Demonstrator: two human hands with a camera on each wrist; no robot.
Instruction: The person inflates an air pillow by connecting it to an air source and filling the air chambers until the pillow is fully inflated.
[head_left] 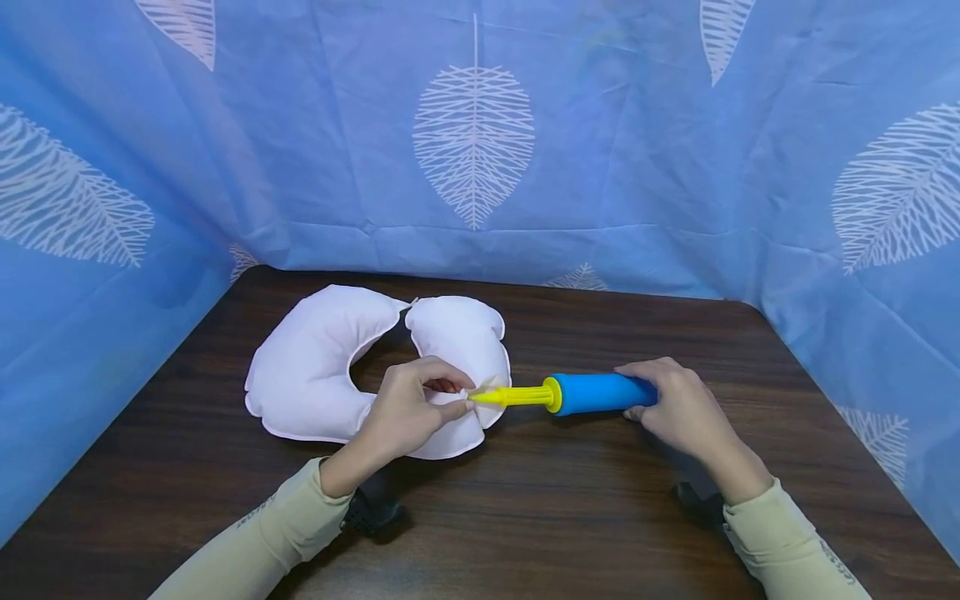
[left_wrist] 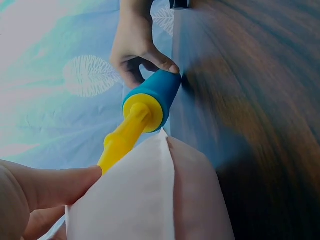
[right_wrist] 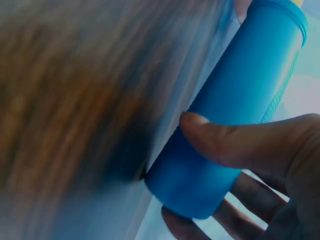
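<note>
A white U-shaped inflatable neck pillow (head_left: pixel 300 375), puffed out, lies on the table's left half. My left hand (head_left: pixel 405 408) pinches the small valve (head_left: pixel 464 395) on its right arm between thumb and fingers. The yellow nozzle (head_left: pixel 517 396) of a blue hand pump (head_left: pixel 600 392) points left, its tip right at that valve. My right hand (head_left: pixel 682 408) grips the far end of the blue barrel. In the right wrist view, the thumb lies across the barrel (right_wrist: pixel 235 90) with fingers curled behind it. The left wrist view has the pillow (left_wrist: pixel 130 195) covering part of the nozzle.
Beneath everything is a dark wood-grain table (head_left: pixel 525 525). Blue cloth (head_left: pixel 600 150) with white leaf prints hangs behind it and along both sides. Black wrist devices (head_left: pixel 375 510) sit under both forearms, close over the tabletop.
</note>
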